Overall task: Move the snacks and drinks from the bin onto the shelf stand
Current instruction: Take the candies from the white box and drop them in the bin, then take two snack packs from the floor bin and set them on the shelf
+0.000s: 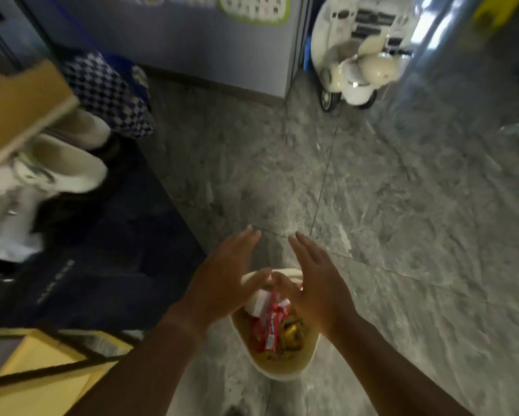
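**Bin on the floor, both hands spread above it**

The bin (277,369) sits on the grey stone floor (402,205), holding a red snack packet (271,324), a yellow packet (294,333) and a white carton (259,301). Left hand (222,283) and right hand (318,283) hover over it, fingers straight, holding nothing.

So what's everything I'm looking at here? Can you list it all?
bin: one, cream, on the floor under the hands
red snack packets: at least two, red, in the bin
yellow snack packets: count unclear, yellow, in the bin beside the red ones
white pack: one, white, at the bin's far end
ride-on scooter: one, cream, top right by the wall
shoes: two, white, at left under a wooden shelf
checked bag: one, blue and white, upper left
floor: grey stone tiles
left hand: fingers straight, over the bin
right hand: fingers straight, over the bin
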Available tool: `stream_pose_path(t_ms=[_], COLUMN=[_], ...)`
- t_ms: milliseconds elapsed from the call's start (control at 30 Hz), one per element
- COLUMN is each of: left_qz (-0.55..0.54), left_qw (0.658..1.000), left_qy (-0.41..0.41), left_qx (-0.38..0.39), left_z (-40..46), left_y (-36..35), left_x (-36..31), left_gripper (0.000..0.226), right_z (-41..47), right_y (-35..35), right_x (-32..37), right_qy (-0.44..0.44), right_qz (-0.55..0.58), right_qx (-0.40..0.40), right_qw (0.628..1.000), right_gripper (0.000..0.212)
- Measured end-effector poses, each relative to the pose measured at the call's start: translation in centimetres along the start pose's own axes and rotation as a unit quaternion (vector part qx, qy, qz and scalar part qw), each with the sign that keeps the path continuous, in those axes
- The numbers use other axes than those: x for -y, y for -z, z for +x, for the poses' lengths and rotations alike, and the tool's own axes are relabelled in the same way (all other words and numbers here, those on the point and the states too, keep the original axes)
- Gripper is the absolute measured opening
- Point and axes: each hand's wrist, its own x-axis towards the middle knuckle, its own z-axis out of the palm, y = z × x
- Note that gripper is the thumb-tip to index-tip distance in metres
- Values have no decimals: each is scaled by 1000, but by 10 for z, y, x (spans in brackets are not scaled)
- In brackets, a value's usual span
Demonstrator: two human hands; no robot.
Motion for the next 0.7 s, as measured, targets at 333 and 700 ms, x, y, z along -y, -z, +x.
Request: stream_pose_path(t_ms=[333, 700], left_qz=[116, 190], left_qw=[976, 894], left_qy=[55, 241], left_qx=[-176, -327], left_z=[-87, -338], left_y=[218, 361], left_x=[-62, -71], left_gripper=[80, 80], right_z=[1, -91], right_y=[161, 157], right_x=[171, 395], right_qy=[191, 416], right_qz=[-48, -10], right_qx=[-48, 16], right_qw=[979, 909], right_gripper=[82, 90])
